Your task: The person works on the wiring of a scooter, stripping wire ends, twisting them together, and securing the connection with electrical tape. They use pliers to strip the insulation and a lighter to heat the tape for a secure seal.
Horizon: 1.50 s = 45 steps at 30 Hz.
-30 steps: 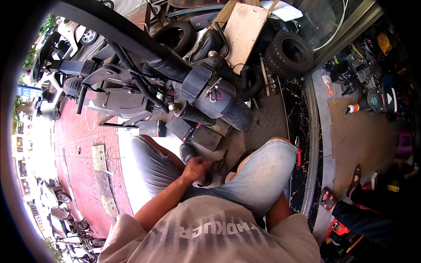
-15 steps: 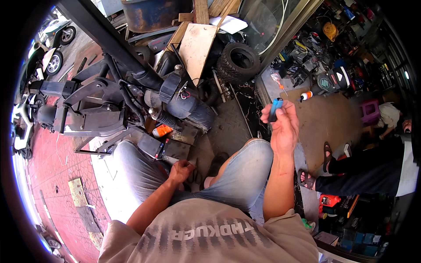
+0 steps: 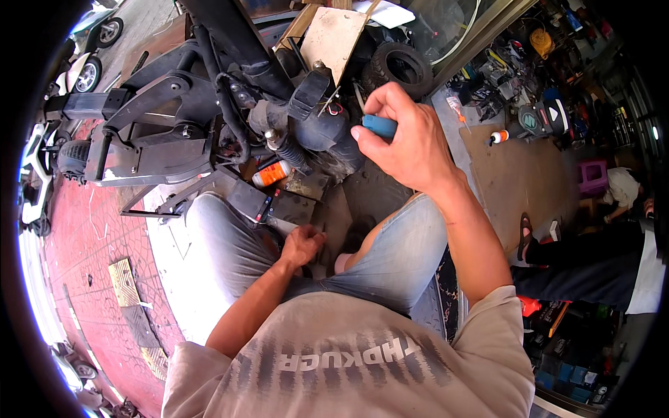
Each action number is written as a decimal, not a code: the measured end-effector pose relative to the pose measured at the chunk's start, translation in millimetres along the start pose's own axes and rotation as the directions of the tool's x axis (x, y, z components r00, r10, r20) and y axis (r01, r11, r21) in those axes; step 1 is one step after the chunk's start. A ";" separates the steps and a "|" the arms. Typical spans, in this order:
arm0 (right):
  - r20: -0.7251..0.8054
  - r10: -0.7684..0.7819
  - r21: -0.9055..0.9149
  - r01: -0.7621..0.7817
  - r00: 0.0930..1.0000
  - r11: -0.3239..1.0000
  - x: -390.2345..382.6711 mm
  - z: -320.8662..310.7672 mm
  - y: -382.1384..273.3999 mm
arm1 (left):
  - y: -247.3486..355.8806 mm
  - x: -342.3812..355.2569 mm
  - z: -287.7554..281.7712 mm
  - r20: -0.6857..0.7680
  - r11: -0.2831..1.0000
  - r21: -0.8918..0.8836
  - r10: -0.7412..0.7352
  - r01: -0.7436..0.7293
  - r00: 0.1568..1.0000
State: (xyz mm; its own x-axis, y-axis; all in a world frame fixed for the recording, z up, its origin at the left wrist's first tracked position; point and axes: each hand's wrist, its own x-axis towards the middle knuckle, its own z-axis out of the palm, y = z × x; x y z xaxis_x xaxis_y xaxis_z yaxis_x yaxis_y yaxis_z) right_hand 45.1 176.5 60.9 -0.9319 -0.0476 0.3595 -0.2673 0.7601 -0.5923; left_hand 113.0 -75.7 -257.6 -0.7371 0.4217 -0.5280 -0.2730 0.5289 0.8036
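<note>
My right hand is raised beyond my right knee, with thumb and fingers closed round a small blue lighter. To the left of its tip, thin coloured wires stick out by the dark motor housing of a black scooter frame; the hand and wires look apart. Between my knees my left hand is low, its fingers curled together. Whatever it may hold is hidden. Just beyond it lie dark box-shaped batteries and an orange-and-white bottle.
A loose tyre and boards are piled ahead. Tools and parts clutter the right side, with a white-and-orange bottle on the brown floor. A purple stool stands far right, near other people. Red paving lies left.
My right hand has swung left and forward with the lighter, toward the scooter's wires, and the lighter has tipped from upright to nearly level. My left hand remains between my knees. The view has shifted slightly.
</note>
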 end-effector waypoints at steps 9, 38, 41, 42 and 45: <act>0.076 -0.101 -0.080 0.107 0.992 0.991 36.3 12.2 9.8 | -1.7 1.6 0.2 -0.022 0.999 0.039 -0.006 0.007 1.000; 0.145 -0.064 -0.149 0.086 0.987 0.985 40.6 -1.4 7.2 | 11.7 1.9 -2.8 0.025 0.996 0.073 -0.046 0.044 0.999; 0.171 0.019 -0.147 0.007 0.985 0.989 34.4 -10.4 0.3 | 9.5 -2.9 -1.0 -0.020 0.996 0.093 -0.009 0.011 1.000; 0.178 -0.002 -0.147 0.029 0.984 0.989 34.9 -11.3 -1.5 | 8.3 -0.8 -1.1 -0.020 0.996 0.086 -0.007 0.009 1.000; 0.196 -0.046 -0.159 0.078 0.979 0.984 34.3 -12.1 -4.5 | 1.7 1.8 3.0 -0.010 0.998 0.069 -0.009 0.009 1.000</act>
State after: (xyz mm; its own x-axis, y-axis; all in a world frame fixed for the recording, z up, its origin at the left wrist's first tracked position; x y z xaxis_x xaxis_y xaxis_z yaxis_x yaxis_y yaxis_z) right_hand 17.3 179.3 84.6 -0.9487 -0.2086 0.2375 -0.2965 0.8477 -0.4399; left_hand 113.1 -71.8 -257.9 -0.7409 0.4098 -0.5321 -0.2362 0.5826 0.7777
